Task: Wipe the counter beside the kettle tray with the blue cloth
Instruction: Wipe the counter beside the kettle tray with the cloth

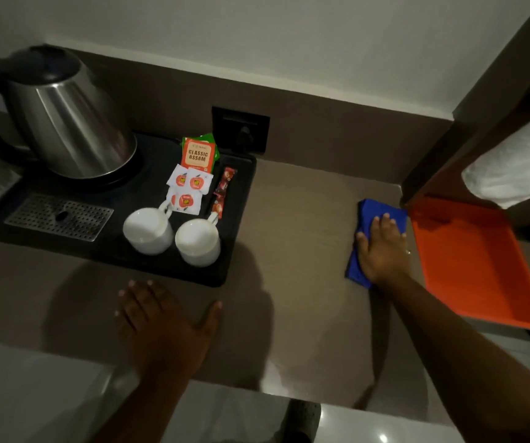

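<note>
1. Brown counter point(295, 251): bare stretch between the kettle tray and the orange tray, the strip to wipe.
2. Kettle tray point(238, 251): black, left of the strip, loaded with kettle point(75, 123), two upturned cups point(148, 230) and sachets point(187, 190).
3. Orange tray point(474, 260): tilted, right beside the cloth; risk of knocking it with a wide rightward pass.
4. Left hand point(164, 324): flat, fingers spread, holding nothing, braced near the kettle tray's front edge.
5. Right hand point(382, 251): flat, palm pressing the blue cloth point(358, 265) against the counter's right end.
6. Likely slip: a long leftward sweep nudging the black tray and rattling the cups.
</note>
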Tool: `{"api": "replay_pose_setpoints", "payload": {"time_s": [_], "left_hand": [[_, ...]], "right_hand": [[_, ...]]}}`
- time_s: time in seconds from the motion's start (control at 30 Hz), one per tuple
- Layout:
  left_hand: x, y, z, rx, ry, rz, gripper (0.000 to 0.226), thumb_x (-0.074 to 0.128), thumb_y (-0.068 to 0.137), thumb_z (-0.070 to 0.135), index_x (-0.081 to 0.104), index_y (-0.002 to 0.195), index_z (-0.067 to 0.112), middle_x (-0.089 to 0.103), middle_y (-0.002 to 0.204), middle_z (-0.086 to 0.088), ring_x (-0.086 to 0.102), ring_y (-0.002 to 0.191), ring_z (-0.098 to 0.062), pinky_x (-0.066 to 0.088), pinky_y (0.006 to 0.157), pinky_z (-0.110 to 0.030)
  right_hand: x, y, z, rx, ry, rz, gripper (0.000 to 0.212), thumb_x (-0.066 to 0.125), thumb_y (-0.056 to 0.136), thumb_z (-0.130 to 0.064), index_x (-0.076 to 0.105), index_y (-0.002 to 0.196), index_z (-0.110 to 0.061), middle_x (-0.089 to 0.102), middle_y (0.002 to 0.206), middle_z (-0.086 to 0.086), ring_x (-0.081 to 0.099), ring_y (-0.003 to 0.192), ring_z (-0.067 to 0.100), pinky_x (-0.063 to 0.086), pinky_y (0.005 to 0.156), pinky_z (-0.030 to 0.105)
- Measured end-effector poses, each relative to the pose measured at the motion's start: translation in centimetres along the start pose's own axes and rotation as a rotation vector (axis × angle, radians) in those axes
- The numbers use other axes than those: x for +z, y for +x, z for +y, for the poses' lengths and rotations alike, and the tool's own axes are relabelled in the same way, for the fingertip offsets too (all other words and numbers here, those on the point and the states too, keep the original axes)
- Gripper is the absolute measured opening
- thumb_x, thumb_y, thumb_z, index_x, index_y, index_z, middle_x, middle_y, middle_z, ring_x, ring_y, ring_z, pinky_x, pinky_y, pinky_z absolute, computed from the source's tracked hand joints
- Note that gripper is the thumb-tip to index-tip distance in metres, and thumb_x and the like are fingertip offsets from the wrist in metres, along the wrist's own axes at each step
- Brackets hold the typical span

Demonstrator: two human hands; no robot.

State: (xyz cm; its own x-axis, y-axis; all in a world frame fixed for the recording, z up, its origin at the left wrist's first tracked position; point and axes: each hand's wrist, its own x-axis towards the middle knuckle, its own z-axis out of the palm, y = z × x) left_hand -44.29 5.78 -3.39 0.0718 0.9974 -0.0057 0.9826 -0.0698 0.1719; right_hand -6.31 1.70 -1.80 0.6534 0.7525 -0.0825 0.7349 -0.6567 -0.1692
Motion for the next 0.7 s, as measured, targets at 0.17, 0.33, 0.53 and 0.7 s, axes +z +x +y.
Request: {"api": "replay_pose_setpoints", "payload": {"time_s": [0.17,0.33,0.53,0.7], "left_hand": [[1.2,0.4,-0.3,-0.018,0.005,0.014,0.117,0.035,0.072,0.082,0.035,0.142,-0.012,0.032,0.15,-0.041,0.028,0.141,-0.055,0.022,0.114,-0.063],[1.3,0.6,-0.4,-0.021,0.025,0.019,0.118,0.036,0.07,0.082,0.035,0.142,-0.012,0.033,0.15,-0.04,0.029,0.141,-0.055,0.023,0.114,-0.064],[0.0,0.3,0.0,-0.021,0.018,-0.005,0.12,0.034,0.072,0.083,0.031,0.146,-0.011,0.029,0.153,-0.04,0.025,0.145,-0.053,0.02,0.117,-0.062],[0.2,0.3,0.0,-0.018,-0.012,-0.004,0.118,0.036,0.074,0.082,0.03,0.146,-0.011,0.029,0.153,-0.04,0.025,0.145,-0.053,0.019,0.118,-0.062]], "right_hand": [[0.4,6.6,-8.9,0.13,0.009,-0.05,0.072,0.017,0.097,-0.052,0.007,0.15,-0.005,0.001,0.161,0.018,0.001,0.148,0.033,0.003,0.119,0.051],[2.7,2.6,-17.8,-0.274,0.025,-0.1,0.068,0.017,0.096,-0.053,0.006,0.151,-0.013,0.002,0.162,0.01,-0.001,0.148,0.027,-0.001,0.12,0.045],[1.0,-6.6,-6.8,-0.745,-0.052,-0.185,0.064,0.021,0.096,-0.055,0.011,0.151,-0.023,0.009,0.161,0.0,0.005,0.149,0.018,0.002,0.121,0.038],[0.0,-4.1,-4.7,-0.27,-0.026,-0.078,0.062,0.025,0.099,-0.046,0.011,0.151,-0.015,0.005,0.161,0.007,0.003,0.149,0.023,0.001,0.121,0.04]]}}
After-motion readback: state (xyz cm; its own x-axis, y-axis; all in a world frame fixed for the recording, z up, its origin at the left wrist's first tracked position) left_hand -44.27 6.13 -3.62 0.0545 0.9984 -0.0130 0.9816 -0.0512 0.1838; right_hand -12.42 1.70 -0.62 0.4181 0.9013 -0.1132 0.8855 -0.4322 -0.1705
